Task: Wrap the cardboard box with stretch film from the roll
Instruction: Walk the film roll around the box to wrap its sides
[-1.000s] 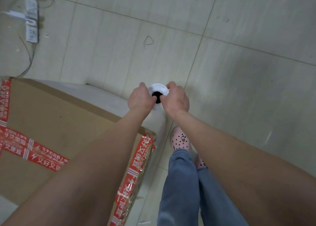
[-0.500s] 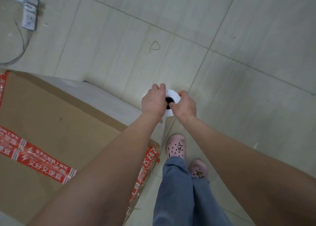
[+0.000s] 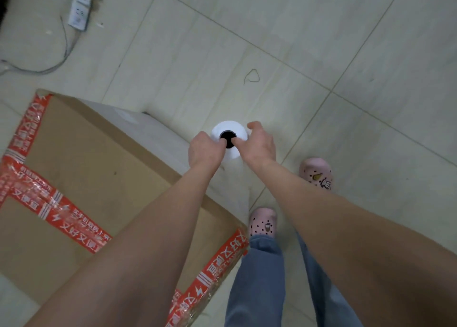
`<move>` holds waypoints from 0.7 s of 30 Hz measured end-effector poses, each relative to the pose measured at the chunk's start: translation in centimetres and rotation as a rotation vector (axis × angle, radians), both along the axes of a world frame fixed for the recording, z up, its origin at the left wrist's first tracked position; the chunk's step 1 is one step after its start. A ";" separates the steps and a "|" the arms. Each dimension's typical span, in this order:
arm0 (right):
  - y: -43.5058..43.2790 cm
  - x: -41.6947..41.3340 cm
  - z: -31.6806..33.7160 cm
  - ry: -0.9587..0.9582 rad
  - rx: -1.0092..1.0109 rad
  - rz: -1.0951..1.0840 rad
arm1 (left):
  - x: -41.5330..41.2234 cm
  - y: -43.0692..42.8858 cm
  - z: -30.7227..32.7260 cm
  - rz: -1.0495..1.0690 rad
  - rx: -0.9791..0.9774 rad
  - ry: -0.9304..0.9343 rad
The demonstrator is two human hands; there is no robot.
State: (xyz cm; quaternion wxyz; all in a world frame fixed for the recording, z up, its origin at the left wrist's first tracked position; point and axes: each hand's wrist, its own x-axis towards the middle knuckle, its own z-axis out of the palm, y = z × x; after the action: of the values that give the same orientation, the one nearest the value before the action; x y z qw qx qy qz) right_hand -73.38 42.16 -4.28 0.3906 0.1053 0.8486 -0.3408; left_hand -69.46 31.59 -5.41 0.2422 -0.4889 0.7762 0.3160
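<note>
Head view, looking down. Stretch film roll (image 3: 238, 128) is upright and seen end-on: white w/ a dark core hole on top. It sits just off the far-right side of the cardboard box (image 3: 103, 178), near the box's right corner. Can't tell if its lower end touches the floor.

L hand (image 3: 204, 150) grips the roll's left side, fingers curled down round it, thumb tip at the core hole. R hand (image 3: 261, 146) grips the right side, thumb on the top rim by the hole, index finger hooked round the far edge. The thumbs nearly meet at the hole. Both forearms are bare & reach fwd from the bottom of frame; the L forearm crosses over the box top.

Box stands on the floor at left, w/ a brown top. Red tape (image 3: 53, 206) w/ white characters runs across the top & along the edges, shiny/crinkled at the near-right edge. The box side facing the roll looks pale & hazy. A pale band runs from under the roll to the box's near-right corner; can't tell for sure if it's film.

Blue jeans (image 3: 259, 277) at bottom, just right of the box. Pink clogs (image 3: 316, 173) w/ holes & charms: one foot ahead, beside the R forearm, the other back by the box corner. Pale floor tiles (image 3: 358, 42) all round. Top left is a white power strip (image 3: 79, 15) w/ a grey cable (image 3: 49, 69) trailing off. A small dark thread loop (image 3: 252, 77) lies on a tile beyond the roll.
</note>
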 end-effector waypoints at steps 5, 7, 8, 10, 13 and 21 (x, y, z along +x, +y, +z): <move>-2.0 -1.4 0.1 -0.041 -0.026 0.062 | -0.8 -1.1 0.5 -0.001 -0.005 -0.063; -2.3 -1.9 0.0 -0.049 -0.024 0.119 | -1.7 -1.2 0.8 -0.191 -0.120 -0.109; -2.2 -1.9 0.1 -0.053 -0.026 0.136 | -2.1 -1.1 1.0 -0.299 -0.165 -0.106; -2.2 -2.3 0.2 -0.074 -0.043 0.148 | -3.0 -1.0 1.4 -0.491 -0.230 -0.088; -2.0 -3.1 -0.3 -0.176 -0.068 0.097 | -4.6 -0.7 1.7 -0.679 -0.248 -0.072; -1.7 -5.0 -1.0 -0.306 -0.002 0.137 | -6.5 0.3 1.8 -0.826 -0.257 -0.163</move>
State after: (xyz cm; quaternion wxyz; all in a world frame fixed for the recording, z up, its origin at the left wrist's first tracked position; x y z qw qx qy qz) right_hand -78.39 40.45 -5.25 0.5379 0.0975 0.7839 -0.2943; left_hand -75.91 31.91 -3.59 0.3460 -0.1871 0.9178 0.0538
